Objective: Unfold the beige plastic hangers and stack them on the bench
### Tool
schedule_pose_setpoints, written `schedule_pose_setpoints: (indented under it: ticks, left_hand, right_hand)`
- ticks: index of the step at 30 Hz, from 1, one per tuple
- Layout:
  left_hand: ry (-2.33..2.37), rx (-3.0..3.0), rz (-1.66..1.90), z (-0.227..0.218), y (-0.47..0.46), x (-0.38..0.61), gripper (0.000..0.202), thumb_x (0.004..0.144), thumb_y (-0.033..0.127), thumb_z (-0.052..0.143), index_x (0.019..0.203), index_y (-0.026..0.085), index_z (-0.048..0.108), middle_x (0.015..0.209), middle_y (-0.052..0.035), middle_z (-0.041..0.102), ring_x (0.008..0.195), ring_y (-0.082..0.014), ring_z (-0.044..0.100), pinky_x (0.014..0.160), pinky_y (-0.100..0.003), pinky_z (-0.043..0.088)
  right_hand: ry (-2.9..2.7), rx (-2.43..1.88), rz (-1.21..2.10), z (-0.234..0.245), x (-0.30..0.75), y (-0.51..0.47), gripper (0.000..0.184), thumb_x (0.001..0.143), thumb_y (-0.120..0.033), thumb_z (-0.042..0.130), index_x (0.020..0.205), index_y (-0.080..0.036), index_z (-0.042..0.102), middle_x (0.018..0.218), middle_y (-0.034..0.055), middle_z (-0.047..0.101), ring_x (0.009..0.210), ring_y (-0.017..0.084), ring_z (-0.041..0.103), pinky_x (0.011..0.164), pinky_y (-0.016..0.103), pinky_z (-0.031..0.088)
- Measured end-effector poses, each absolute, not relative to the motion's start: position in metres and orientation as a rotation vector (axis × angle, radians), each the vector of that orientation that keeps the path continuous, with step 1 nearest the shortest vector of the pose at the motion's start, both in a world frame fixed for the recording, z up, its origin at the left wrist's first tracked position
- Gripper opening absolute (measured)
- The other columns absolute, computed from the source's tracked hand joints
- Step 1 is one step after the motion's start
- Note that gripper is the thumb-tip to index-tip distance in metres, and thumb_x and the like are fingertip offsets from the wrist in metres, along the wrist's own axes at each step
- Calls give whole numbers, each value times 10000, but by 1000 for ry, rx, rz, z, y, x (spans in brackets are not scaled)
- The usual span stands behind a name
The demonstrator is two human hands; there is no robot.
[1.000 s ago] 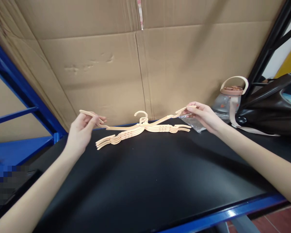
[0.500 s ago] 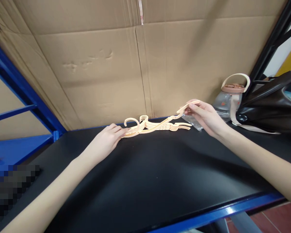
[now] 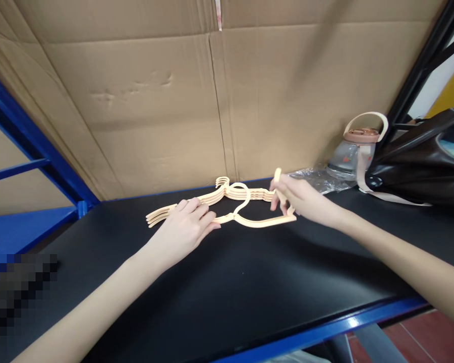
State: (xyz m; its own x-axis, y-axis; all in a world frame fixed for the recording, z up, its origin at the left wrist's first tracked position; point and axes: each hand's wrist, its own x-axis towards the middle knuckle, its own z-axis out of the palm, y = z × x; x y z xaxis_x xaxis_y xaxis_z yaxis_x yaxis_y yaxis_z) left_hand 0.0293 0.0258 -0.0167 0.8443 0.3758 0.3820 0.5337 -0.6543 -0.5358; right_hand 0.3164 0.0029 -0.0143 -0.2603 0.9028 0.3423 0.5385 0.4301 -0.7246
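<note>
One cream plastic hanger (image 3: 249, 220) lies just above the black shelf top (image 3: 227, 282), held at both ends. My left hand (image 3: 187, 229) grips its left arm with the fingers curled over it. My right hand (image 3: 293, 199) pinches the right arm, whose tip sticks up past the fingers. Right behind it a stack of several matching cream hangers (image 3: 196, 201) rests flat near the cardboard, hooks pointing away from me.
A big cardboard sheet (image 3: 196, 101) walls off the back. At the right stand a clear water bottle with a pink lid (image 3: 353, 151), a crumpled clear plastic bag (image 3: 318, 177) and a black bag (image 3: 423, 161). A blue rack frame (image 3: 30, 151) runs along the left.
My hands carried one hanger off the stack toward me and lowered it. The left hand shifted from the far left tip inward; the right hand came down and left.
</note>
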Motion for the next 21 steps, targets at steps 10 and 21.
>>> schedule_pose_setpoints:
  ticks: [10,21]
  left_hand:
    - [-734,-2530,-374,-21,24,33,372,987,306,325,770,161,590,739,-44,617,784,-212,516,757,-377,318]
    - [-779,-2611,-586,-14,16,34,218,968,311,391,967,161,548,979,-76,647,862,-207,556,786,-347,358]
  right_hand:
    - [-2622,-1319,123,-25,295,-15,362,996,-389,279,1116,-177,546,603,5,600,526,164,559,495,259,301]
    - [-2471,-1199,38,-26,291,-20,272,877,-413,573,1042,-197,565,773,16,669,728,188,619,600,254,357]
